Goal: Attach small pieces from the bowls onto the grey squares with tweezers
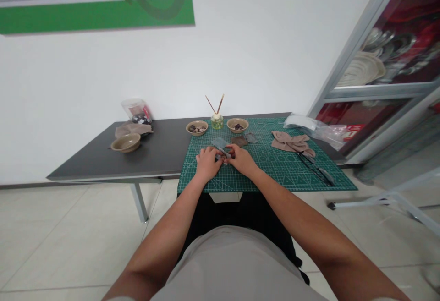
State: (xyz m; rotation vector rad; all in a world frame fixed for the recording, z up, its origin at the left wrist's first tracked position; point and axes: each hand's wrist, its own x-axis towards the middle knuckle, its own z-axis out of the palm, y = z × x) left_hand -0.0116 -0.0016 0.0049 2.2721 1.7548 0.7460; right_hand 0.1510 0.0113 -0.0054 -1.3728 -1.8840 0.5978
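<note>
Near the front of the green cutting mat, my left hand [208, 162] and my right hand [242, 159] meet over a small grey piece of thin material [224, 153]. Both have bent fingers pinching it, the left from its left side and the right from its right. It looks like a little pouch, though fingers cover much of it. Just beyond lie a flat blue-grey piece [220, 142], a brown square piece [239, 141] and a grey sheer piece [251, 138]. Two small beige bowls, the left bowl [197, 133] and the right bowl [238, 131], hold dark and pale bits.
A reed diffuser bottle [217, 121] with two sticks stands between the bowls. On the green mat [275, 172] at right lie a brown cloth [291, 142], eyeglasses [316, 169] and clear plastic [316, 127]. Leftward are another bowl [125, 148] and a tipped clear container [136, 108].
</note>
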